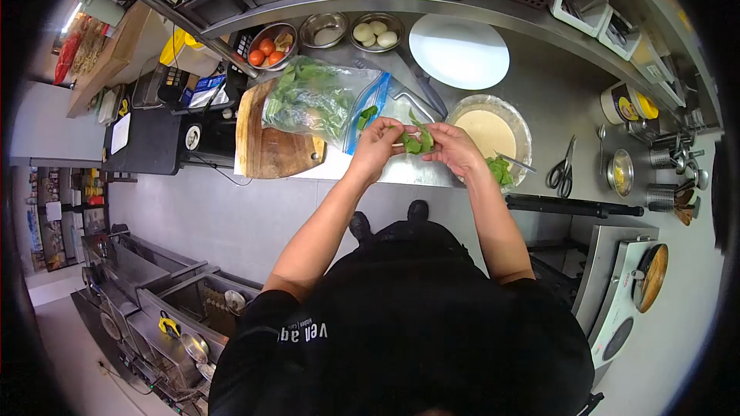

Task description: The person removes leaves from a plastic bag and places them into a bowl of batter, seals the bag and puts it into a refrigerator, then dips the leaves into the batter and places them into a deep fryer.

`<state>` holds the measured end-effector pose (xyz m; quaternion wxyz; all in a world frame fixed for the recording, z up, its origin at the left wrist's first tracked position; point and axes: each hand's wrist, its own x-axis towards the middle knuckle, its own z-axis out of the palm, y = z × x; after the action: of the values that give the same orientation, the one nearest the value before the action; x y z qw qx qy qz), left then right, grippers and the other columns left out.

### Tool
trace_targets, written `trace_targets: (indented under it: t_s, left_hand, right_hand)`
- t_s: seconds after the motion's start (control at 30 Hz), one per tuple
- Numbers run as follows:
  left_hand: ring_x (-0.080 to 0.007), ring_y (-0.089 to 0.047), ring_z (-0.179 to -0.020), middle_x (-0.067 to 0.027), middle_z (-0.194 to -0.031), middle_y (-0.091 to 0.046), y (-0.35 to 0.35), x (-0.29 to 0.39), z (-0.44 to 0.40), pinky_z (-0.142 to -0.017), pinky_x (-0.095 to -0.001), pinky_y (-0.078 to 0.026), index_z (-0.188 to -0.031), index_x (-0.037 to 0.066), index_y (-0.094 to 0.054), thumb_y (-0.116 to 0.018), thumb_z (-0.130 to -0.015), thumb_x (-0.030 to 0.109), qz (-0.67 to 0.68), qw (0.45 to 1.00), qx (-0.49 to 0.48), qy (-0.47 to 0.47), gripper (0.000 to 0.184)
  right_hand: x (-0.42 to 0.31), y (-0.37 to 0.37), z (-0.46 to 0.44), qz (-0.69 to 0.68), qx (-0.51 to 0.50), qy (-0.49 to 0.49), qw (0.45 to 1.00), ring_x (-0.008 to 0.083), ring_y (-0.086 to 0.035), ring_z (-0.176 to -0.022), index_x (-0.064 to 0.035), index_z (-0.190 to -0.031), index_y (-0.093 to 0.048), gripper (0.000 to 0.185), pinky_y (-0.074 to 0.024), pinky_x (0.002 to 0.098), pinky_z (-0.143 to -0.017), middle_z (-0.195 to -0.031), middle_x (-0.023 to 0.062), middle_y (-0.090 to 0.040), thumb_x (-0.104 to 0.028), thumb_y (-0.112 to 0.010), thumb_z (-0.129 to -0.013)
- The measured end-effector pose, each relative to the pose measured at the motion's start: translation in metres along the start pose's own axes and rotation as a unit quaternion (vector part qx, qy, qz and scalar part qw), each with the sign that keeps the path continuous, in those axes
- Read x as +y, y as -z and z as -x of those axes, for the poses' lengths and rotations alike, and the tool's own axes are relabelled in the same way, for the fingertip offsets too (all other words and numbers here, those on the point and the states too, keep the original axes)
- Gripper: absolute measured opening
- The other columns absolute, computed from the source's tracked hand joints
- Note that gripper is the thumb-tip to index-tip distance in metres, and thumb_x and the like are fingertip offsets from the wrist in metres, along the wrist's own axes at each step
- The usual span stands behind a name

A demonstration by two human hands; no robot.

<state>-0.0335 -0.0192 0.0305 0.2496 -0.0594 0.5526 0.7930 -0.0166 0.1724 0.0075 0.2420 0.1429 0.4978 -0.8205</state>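
My left hand (376,148) and my right hand (456,149) are close together over the counter's front edge. Both are closed in a pinch on green leaves (416,141), which span the gap between my fingertips. Left of my hands, a clear zip bag (347,100) full of leafy greens lies partly on a wooden board (270,156). Another small leaf (368,116) shows by the bag's blue opening. Just right of my right hand stands a bowl of pale batter (487,127). More leaves (499,172) sit at its near side, beside my right wrist, with a utensil handle (518,162) over them.
Along the back stand a bowl of tomatoes (267,48), a metal bowl (324,31), a bowl of peeled round items (376,32) and a white plate (459,52). Scissors (565,172) lie to the right, near a small metal bowl (620,172). A shelf (432,6) overhangs the counter.
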Motion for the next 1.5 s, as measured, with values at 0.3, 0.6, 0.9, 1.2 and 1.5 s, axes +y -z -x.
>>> trace_targets:
  t_s: [0.3,0.6,0.9,1.2,1.5]
  left_hand:
    - [-0.0077,-0.052,-0.068,-0.0028,-0.082,-0.061,0.008,-0.003,0.006,-0.058,-0.0217,-0.041,-0.116,0.001,-0.056,-0.066,-0.084,0.011,-0.174,0.985,-0.021,0.000,0.035]
    - [-0.0069,-0.052,-0.065,-0.0022,-0.078,-0.061,0.028,-0.008,0.011,-0.053,-0.0209,-0.040,-0.110,0.001,-0.059,-0.067,-0.081,0.005,-0.172,0.980,0.082,-0.058,0.031]
    - [-0.0144,-0.061,-0.079,-0.0088,-0.096,-0.064,0.069,-0.016,0.017,-0.070,-0.0267,-0.053,-0.113,-0.001,-0.057,-0.060,-0.089,0.018,0.006,0.994,0.110,0.015,0.030]
    - [-0.0250,-0.060,-0.095,-0.0138,-0.107,-0.058,0.092,-0.003,0.042,-0.085,-0.0372,-0.051,-0.118,0.000,-0.044,-0.052,-0.091,0.011,0.212,0.966,0.134,0.058,0.030]
    - [-0.0199,-0.058,-0.103,-0.0111,-0.109,-0.058,0.065,-0.050,0.023,-0.089,-0.0312,-0.048,-0.116,0.001,-0.048,-0.047,-0.091,0.000,0.123,0.981,0.149,-0.011,0.025]
  right_hand:
    - [0.002,-0.012,-0.003,0.153,0.031,0.011,0.988,0.0115,-0.060,-0.075,-0.0012,-0.101,-0.063,0.023,-0.0524,0.0276,-0.063,-0.089,0.0031,-0.064,-0.020,-0.062,-0.087]
    - [0.002,-0.035,-0.005,0.244,-0.032,0.060,0.967,0.0077,-0.057,-0.077,-0.0025,-0.094,-0.065,0.019,-0.0458,0.0219,-0.068,-0.086,0.0023,-0.064,-0.017,-0.068,-0.083]
    - [0.026,-0.029,-0.074,0.365,0.051,0.118,0.922,0.0098,-0.056,-0.065,-0.0001,-0.086,-0.066,0.017,-0.0444,0.0241,-0.061,-0.073,0.0032,-0.064,-0.014,-0.070,-0.077]
    - [0.047,-0.068,-0.159,0.512,0.028,0.179,0.839,0.0199,-0.062,-0.076,-0.0004,-0.092,-0.066,0.024,-0.0471,0.0329,-0.069,-0.080,0.0130,-0.067,-0.020,-0.056,-0.084]
    - [0.033,-0.079,-0.039,0.251,-0.091,0.023,0.963,0.0094,-0.059,-0.082,-0.0069,-0.120,-0.057,0.038,-0.0492,0.0219,-0.068,-0.095,0.0017,-0.059,-0.010,-0.066,-0.083]
